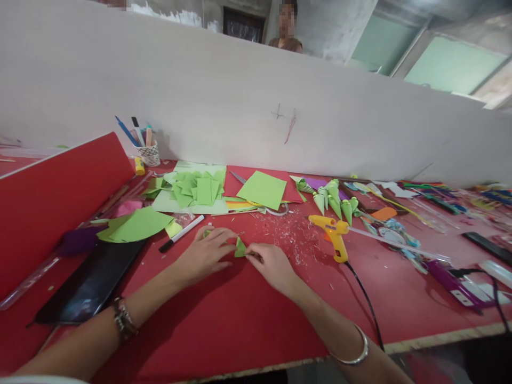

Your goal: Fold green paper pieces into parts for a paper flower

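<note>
My right hand (pixel 274 266) pinches the corner of a small folded piece of green paper (pixel 240 248) just above the red table (pixel 224 325). My left hand (pixel 206 257) is beside it, palm down with its fingers stretched and spread, the fingertips near the paper's left edge. Whether they touch it I cannot tell. Another bit of green shows behind the left hand's knuckles, mostly hidden. A white marker with a black cap (pixel 182 233) lies beyond my left wrist. To the right rests a yellow hot glue gun (pixel 333 234) with its black cord.
Cut green paper squares (pixel 204 189) pile up at the back, beside scissors (pixel 280 210) under a green sheet (pixel 262 189). Rolled green paper cones (pixel 334 200) stand near the glue gun. At left are a black phone-like slab (pixel 92 282) and a pen cup (pixel 149 154). A white partition (pixel 200 96) closes the back.
</note>
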Available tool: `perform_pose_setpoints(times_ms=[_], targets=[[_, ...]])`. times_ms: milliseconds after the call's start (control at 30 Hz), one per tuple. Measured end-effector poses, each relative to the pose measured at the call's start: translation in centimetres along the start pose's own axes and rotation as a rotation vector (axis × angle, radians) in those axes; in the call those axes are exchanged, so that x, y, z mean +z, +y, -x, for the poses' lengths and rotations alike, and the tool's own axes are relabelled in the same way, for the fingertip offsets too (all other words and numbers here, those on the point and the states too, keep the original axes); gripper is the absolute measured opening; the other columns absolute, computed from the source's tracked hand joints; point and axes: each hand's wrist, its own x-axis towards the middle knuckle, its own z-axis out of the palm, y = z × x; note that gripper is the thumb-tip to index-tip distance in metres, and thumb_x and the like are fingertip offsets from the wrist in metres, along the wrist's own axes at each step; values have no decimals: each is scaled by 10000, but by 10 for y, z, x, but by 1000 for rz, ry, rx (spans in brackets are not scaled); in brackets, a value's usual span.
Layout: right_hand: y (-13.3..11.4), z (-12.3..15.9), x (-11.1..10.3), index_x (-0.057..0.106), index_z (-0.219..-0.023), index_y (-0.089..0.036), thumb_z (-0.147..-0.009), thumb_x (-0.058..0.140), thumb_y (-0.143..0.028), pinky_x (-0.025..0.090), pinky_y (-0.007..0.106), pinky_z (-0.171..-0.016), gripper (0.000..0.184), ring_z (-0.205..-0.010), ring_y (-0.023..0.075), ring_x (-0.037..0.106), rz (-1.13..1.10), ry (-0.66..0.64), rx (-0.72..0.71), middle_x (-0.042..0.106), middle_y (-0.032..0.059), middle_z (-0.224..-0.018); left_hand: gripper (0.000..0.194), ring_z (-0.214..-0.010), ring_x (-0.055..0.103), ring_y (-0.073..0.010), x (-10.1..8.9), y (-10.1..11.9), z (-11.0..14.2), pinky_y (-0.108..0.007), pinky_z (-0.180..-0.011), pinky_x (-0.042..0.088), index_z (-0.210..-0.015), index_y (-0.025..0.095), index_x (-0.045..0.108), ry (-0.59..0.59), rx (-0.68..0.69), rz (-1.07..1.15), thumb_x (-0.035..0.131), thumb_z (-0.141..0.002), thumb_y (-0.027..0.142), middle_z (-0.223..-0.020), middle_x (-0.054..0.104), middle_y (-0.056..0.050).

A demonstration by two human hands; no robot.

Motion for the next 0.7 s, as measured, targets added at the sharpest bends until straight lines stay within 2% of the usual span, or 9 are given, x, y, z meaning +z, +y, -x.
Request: perform_pose_setpoints(times_ms=[100,167,300,367,533,633,700], targets=[[-1,-1,2,602,-795,-188,-804,499,-174,369,215,-656,104,-742,130,551,-22,35,-79,630,14,-789,99,-868,535,-159,4,9,-8,-342,-835,282,-889,210,558,-20,41,43,510,-819,260,-912,605,-3],[-2,0,1,600,-791,-183,-800,502,-162,373,218,-667,101,-749,130,542,-23,40,-100,623,16,-785,118,-749,542,-131,7,10,-10,-324,-807,300,-851,190,559,6,83,0,445,-856,218,-796,605,8],[-1,-1,-8,593,-767,-180,-802,519,-258,362,203,-566,114,-628,114,528,8,-96,-121,602,0,-698,202,-695,529,-149,10,16,-5,-317,-771,332,-801,149,571,58,273,-229,381,-862,119,-723,594,-23],[1,-7,-17,599,-765,-182,-820,494,-307,366,211,-580,172,-641,118,539,51,-124,-163,609,3,-708,213,-705,534,-164,10,22,-2,-317,-778,337,-777,128,582,71,315,-316,384,-844,85,-715,598,-41],[10,-45,-28,580,-989,-167,-844,420,-154,379,245,-764,216,-905,159,541,262,32,-190,612,54,-973,225,-660,536,-168,10,36,0,-317,-768,348,-691,126,589,49,309,-396,409,-810,64,-667,596,-40],[17,-74,-24,533,-1095,-166,-833,396,-94,374,241,-799,304,-970,159,515,447,21,-231,585,61,-1054,206,-647,537,-160,11,38,-3,-311,-681,354,-687,146,579,42,276,-334,429,-810,75,-676,597,-22],[22,-91,-18,550,-1065,-165,-831,401,-91,372,238,-803,288,-971,159,511,473,16,-232,584,62,-1049,202,-628,540,-153,12,38,-5,-304,-621,341,-687,159,571,36,228,-294,434,-816,85,-674,598,-12]])
